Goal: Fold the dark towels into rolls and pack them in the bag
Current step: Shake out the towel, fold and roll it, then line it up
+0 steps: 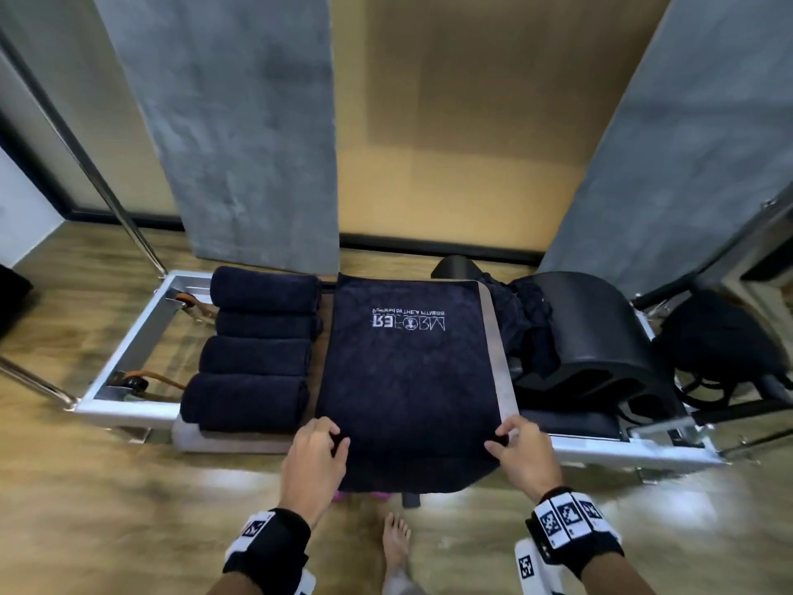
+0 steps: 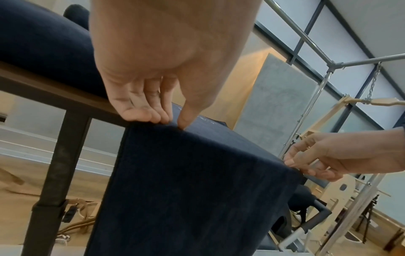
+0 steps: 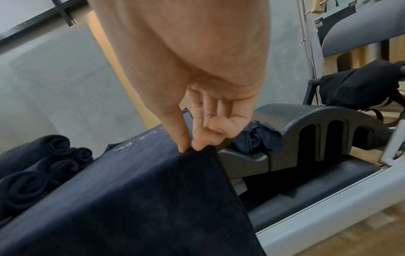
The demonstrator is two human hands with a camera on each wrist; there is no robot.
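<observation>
A dark towel (image 1: 407,371) with a white logo lies flat on a grey board (image 1: 493,345), and its near end hangs over the front edge. My left hand (image 1: 339,441) pinches the towel's left edge at the board's front, thumb on top (image 2: 173,123). At the right edge my right hand (image 1: 500,440) pinches the towel (image 3: 142,199) between thumb and fingers (image 3: 190,147). Several rolled dark towels (image 1: 257,341) lie side by side to the left. A crumpled heap of dark towels (image 1: 523,324) sits to the right. A black bag (image 1: 721,341) rests at the far right.
A black arc barrel (image 1: 600,337) stands between the crumpled heap and the bag, on a padded carriage in a silver metal frame (image 1: 124,337). Chrome poles (image 1: 124,216) rise at the left. My bare foot (image 1: 397,543) is on the wooden floor below the board.
</observation>
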